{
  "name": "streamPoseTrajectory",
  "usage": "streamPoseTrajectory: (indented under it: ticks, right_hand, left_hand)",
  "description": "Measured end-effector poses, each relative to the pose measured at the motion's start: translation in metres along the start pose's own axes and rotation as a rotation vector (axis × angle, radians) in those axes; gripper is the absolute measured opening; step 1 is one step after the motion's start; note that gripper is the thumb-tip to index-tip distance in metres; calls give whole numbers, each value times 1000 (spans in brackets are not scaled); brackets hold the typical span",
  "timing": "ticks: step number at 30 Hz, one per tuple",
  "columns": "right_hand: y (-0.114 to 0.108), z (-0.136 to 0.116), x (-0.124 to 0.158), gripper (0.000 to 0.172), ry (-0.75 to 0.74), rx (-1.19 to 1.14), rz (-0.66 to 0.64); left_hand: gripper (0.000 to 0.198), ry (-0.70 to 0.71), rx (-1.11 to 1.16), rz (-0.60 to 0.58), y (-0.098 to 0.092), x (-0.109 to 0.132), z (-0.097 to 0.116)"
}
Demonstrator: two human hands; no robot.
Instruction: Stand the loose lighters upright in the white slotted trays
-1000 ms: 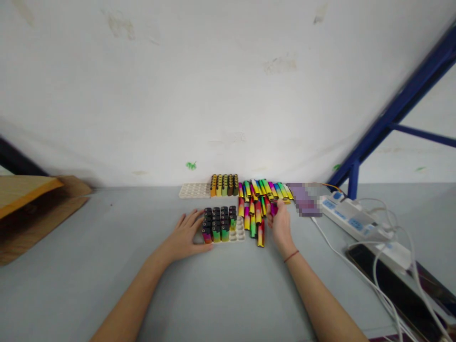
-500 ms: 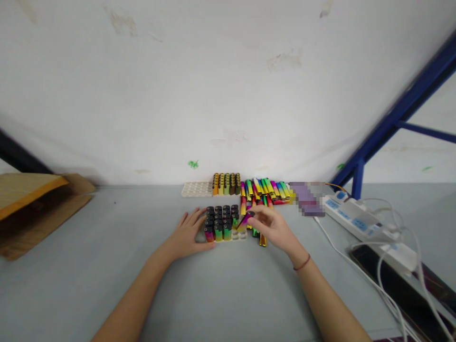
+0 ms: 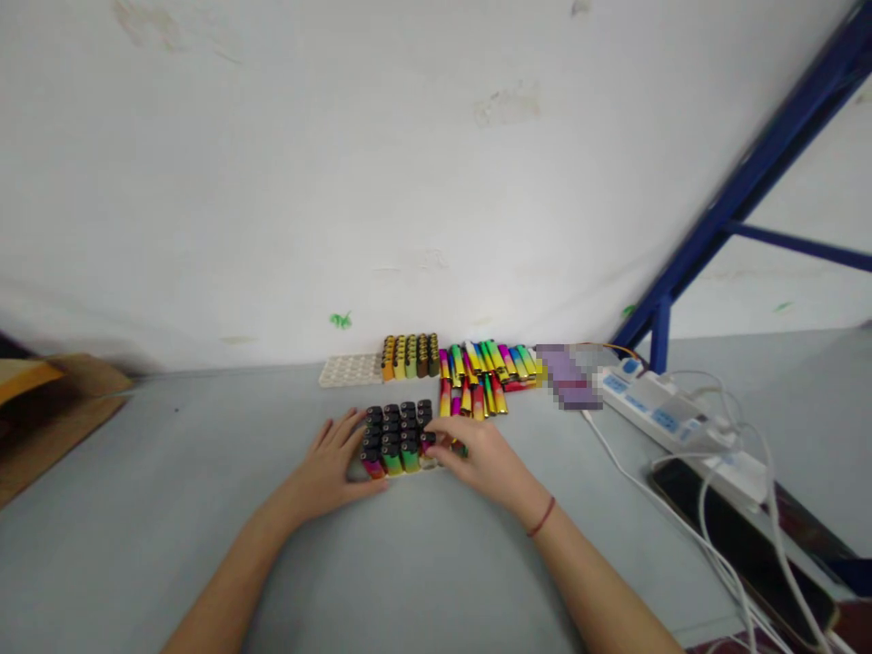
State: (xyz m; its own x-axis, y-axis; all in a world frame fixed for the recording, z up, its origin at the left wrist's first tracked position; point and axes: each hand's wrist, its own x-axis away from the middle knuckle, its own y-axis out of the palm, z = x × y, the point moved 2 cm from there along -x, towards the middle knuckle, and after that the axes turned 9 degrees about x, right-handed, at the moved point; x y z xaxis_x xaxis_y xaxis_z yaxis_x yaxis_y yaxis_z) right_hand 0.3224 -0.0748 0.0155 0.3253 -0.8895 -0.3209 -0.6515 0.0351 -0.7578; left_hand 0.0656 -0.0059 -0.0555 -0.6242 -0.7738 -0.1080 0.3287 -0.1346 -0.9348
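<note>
A block of upright lighters with black tops (image 3: 393,438) stands in a pale moulded tray (image 3: 428,463) in front of me. My left hand (image 3: 328,470) rests against the block's left side, fingers apart, holding nothing. My right hand (image 3: 478,459) is at the block's right end, its fingers shut on a lighter with a black top (image 3: 428,442). Beyond the hands lies a loose heap of glossy rainbow-coloured lighters (image 3: 475,386). A second tray (image 3: 349,371) sits farther back, with a row of yellow-to-brown lighters (image 3: 409,357) standing in it. The right part of the front tray is hidden by my hand.
A blurred purple object (image 3: 565,377) lies right of the heap. Farther right are a white power strip (image 3: 654,409), white cables and a black phone (image 3: 742,545). Cardboard (image 3: 61,400) sits at the left edge. A blue metal frame (image 3: 736,182) crosses the white wall.
My right hand has moved left from the loose heap to the block's right end, bringing a lighter to the tray. The left hand stays against the block, and the view has shifted slightly.
</note>
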Motion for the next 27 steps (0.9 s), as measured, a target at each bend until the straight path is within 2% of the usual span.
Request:
streamPoseTrajectory:
  ticks: [2, 7, 10, 14, 18, 21, 24, 27]
  right_hand:
    - [-7, 0, 2, 25, 51, 104, -45]
    - [-27, 17, 12, 25, 538, 509, -240]
    - [-29, 24, 16, 32, 676, 568, -350]
    - [-26, 23, 17, 27, 700, 557, -400]
    - [-27, 23, 17, 22, 755, 571, -423]
    - [-29, 24, 17, 26, 759, 552, -420]
    - [-33, 26, 19, 25, 721, 469, -380]
    - [-36, 31, 18, 19, 656, 301, -262]
  left_hand:
    - [87, 9, -8, 4, 1, 2, -3]
    - [87, 26, -37, 9, 6, 9, -14]
    - [86, 71, -52, 51, 11, 14, -21]
    - [88, 102, -71, 70, 12, 17, -24]
    - [83, 108, -38, 89, 8, 18, -16]
    - [79, 83, 5, 117, 6, 18, -9]
    - [77, 74, 2, 117, 5, 19, -5]
    - [76, 68, -10, 102, 5, 19, -4]
